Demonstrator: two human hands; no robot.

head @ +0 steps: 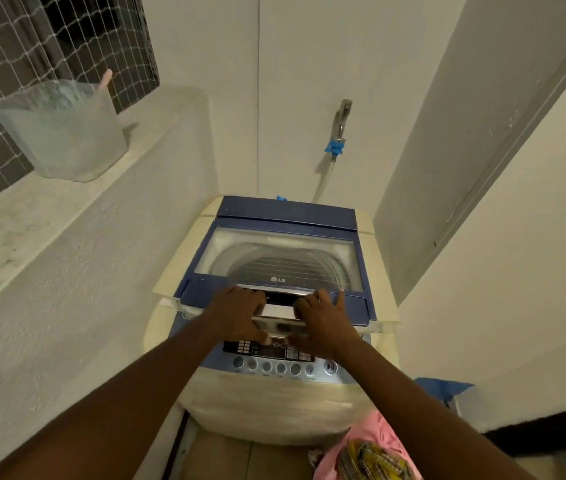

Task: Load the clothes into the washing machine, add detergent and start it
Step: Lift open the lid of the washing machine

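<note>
A top-loading washing machine (378, 271) with a blue lid stands in a narrow corner. Its glass lid (281, 258) lies flat, and the drum shows through it. My left hand (236, 315) and my right hand (323, 318) both grip the silver handle (279, 308) at the lid's front edge, fingers curled over it. Below my hands runs the control panel (281, 367) with a row of round buttons. A heap of clothes (364, 448), pink and yellow-patterned, lies on the floor at the machine's front right.
A clear plastic tub (63, 129) with pale powder and a pink scoop stands on the ledge (25, 209) to the left, under a netted window. A tap (340, 123) with a hose is on the back wall. A wall closes in on the right.
</note>
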